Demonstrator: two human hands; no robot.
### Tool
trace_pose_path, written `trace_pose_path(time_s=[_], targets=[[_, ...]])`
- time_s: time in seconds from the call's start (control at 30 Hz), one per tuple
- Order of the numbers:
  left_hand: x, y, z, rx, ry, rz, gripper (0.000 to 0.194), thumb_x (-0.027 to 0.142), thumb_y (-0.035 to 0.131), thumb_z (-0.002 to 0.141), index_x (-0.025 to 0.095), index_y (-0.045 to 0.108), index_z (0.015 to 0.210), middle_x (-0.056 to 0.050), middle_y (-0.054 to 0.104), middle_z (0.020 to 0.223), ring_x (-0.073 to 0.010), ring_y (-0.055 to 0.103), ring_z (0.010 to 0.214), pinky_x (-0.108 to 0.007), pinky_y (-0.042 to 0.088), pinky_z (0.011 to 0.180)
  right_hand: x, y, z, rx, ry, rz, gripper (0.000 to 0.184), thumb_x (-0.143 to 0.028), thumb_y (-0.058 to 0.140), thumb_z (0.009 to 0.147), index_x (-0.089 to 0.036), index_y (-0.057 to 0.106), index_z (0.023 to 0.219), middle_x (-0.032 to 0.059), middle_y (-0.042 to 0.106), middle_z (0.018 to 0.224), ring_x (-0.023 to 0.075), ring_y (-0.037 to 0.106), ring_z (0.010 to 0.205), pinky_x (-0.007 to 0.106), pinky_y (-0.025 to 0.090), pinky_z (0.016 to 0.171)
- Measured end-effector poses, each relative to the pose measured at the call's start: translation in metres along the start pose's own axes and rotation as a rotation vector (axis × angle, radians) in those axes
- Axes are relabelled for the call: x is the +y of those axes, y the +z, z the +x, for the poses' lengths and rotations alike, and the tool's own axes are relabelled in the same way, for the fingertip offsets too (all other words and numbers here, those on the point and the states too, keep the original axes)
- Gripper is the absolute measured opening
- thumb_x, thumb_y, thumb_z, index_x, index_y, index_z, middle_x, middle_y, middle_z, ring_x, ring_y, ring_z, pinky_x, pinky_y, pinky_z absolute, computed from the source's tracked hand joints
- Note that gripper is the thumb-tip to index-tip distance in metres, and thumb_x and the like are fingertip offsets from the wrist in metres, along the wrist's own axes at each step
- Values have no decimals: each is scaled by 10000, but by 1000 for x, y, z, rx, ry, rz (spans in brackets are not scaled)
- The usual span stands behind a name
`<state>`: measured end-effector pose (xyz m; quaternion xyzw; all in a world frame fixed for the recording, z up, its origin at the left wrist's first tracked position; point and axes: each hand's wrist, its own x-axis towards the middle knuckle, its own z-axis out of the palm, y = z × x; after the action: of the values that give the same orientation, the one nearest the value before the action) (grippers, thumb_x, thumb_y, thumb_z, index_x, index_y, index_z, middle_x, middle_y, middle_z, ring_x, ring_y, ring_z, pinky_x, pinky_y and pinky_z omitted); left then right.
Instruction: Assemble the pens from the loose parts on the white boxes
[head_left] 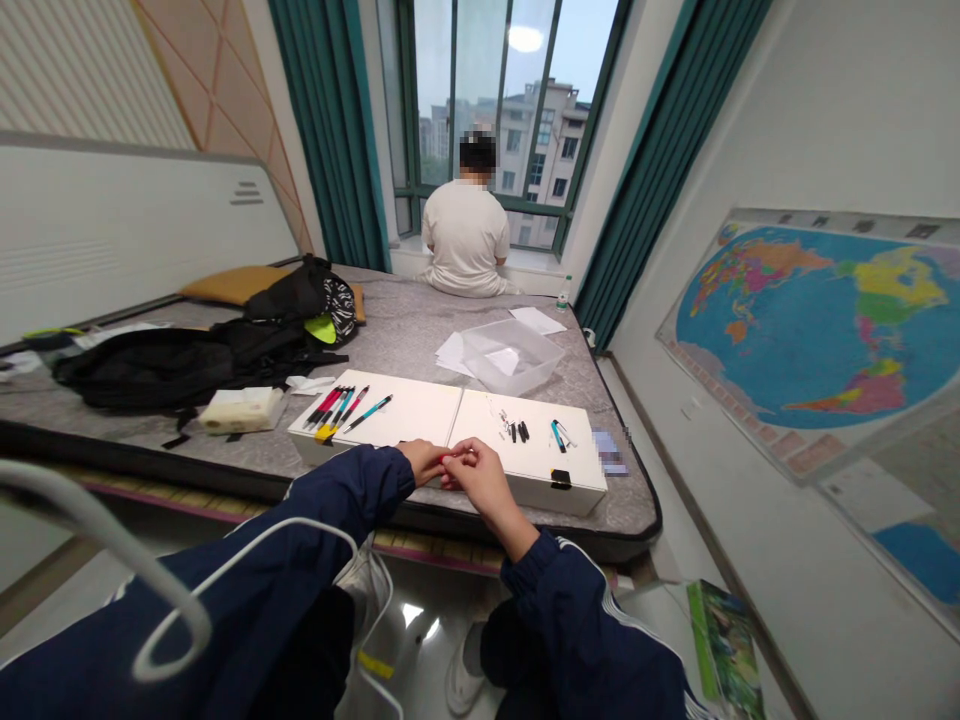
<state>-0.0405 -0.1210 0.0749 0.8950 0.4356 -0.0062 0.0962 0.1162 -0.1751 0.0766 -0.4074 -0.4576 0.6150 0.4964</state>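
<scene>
Close together at the front edge of a white box-like board [420, 395], my left hand [424, 460] and my right hand [478, 478] are both closed with their fingertips meeting. A small red piece [448, 457] shows between them, held by both; the fingers hide most of it. On the board's left half lie several pens [341, 405] in red, teal and black, with one teal pen [369, 412] slanted apart. Small black pen parts [519, 432] and tiny clear bits lie on the right half. Farther right are teal pen parts [558, 436].
A clear plastic bin [525, 372] and papers lie behind the board on the grey mattress [405, 310]. A black backpack [172, 360] and tissue pack [241, 410] are at left. A person [466, 235] sits by the window. A white cable [285, 525] crosses my left sleeve.
</scene>
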Motion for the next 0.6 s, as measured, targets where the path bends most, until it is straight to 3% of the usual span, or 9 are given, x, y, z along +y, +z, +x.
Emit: trace_pose_path(time_s=[0.27,0.6], targets=[[3,1,-2,31,22,-58,378,411,373,876,238,638,1082,-57,709,884,-213,652,810,-251,431,667,1,-5,-4,-10,-235,-322,208,-345,595,786,-171,636,892,19,659,708,120,592,529,250,513,537],[-1,9,-2,-13,22,-157,346,425,416,847,241,691,948,-18,684,723,-155,613,665,-214,389,588,4,-12,-9,-22,-257,-484,222,-367,586,797,-172,673,859,12,641,614,136,579,526,240,456,521]])
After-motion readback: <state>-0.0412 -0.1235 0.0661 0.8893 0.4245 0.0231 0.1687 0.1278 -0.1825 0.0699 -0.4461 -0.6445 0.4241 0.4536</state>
